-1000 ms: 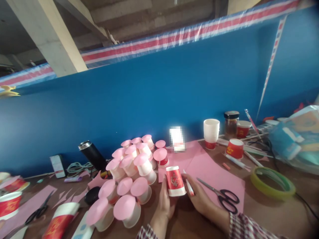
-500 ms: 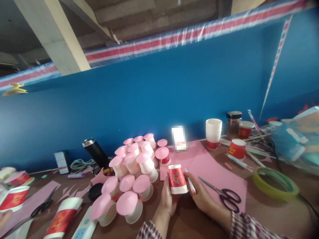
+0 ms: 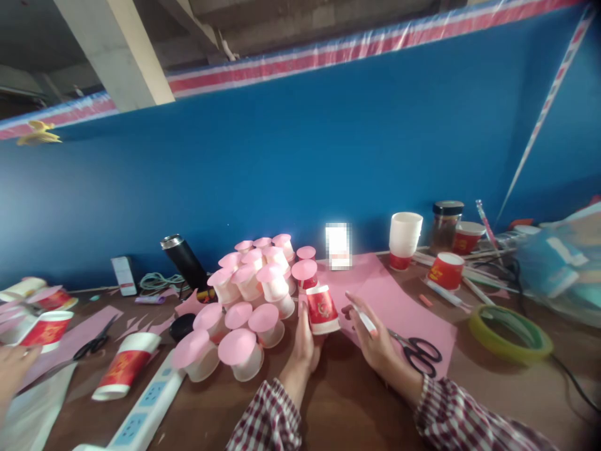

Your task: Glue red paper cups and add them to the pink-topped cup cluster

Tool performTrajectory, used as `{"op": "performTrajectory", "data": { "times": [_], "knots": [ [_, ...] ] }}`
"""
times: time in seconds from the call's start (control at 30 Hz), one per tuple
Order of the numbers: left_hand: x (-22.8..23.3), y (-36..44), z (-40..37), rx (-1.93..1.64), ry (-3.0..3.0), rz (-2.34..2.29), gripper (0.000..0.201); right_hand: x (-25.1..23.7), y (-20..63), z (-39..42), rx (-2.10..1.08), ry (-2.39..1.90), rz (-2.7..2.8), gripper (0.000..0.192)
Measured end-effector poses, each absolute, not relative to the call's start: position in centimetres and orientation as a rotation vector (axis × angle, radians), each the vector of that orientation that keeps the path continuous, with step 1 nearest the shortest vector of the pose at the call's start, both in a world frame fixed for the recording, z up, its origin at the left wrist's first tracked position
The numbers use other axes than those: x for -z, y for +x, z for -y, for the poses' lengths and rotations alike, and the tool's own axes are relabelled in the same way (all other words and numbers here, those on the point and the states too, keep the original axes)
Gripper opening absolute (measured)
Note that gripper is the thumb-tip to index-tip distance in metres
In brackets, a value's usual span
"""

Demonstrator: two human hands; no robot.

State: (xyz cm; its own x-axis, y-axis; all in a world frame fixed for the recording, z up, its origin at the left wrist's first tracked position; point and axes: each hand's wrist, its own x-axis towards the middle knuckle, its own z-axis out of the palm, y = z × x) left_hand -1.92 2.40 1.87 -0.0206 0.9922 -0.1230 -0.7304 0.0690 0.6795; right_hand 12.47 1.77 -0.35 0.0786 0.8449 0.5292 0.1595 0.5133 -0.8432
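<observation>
One red cup (image 3: 322,309) upside down in our left hand (image 3: 304,341); right hand (image 3: 375,341) pinches a pen (image 3: 364,319) just beside it. We judge marking step; next needs tip on pink paper (image 3: 399,307).

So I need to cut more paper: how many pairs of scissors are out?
2: black-handled scissors on the pink paper beside the right hand; another pair at far left. Clutter may hide others.

A craft workshop is shown: a brown wooden table (image 3: 328,413) is crowded with pink-topped white paper cups (image 3: 244,294), black-handled scissors (image 3: 420,354), pink paper sheets (image 3: 399,307) and a green tape roll (image 3: 504,326).
</observation>
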Motion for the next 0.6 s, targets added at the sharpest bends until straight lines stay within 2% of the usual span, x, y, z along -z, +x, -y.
{"op": "performTrajectory", "data": {
  "times": [0.17, 0.6],
  "knots": [
    [-1.3, -2.3, -3.0, -1.502, 0.571, -0.625, 0.037, -0.5, 13.4, -1.2, -0.451, -0.926, 1.502, 0.03],
    [-1.8, -2.0, -2.9, -1.484, 0.658, -0.711, 0.041, -3.2, 12.8, 0.1, -0.131, -0.83, 1.773, 0.022]
  ]
}}
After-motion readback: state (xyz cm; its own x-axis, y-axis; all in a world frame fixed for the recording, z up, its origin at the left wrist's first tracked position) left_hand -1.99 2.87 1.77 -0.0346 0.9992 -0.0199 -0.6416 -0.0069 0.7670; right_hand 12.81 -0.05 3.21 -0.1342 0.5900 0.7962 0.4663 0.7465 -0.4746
